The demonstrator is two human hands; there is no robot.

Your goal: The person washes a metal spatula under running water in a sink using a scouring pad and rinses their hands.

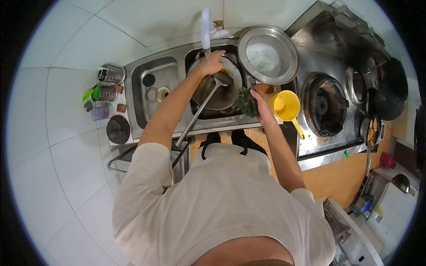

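A dark wok (222, 95) sits tilted in the right basin of the steel sink (137, 73), under a white faucet (206, 26). My left hand (212, 63) grips the wok's far rim, right below the spout. A long steel ladle (202, 108) rests with its bowl in the wok, and its handle runs back over the sink's front edge. My right hand (261, 108) holds a dark green scouring pad (245, 102) at the wok's right edge, beside the sink's front right corner.
A round steel pan (268, 55) leans behind the sink's right side. A yellow scoop (286, 106) lies next to a gas burner (321, 106). A black wok (390, 93) sits far right. Utensil holders (110, 75) and a black lid (118, 129) stand left of the sink.
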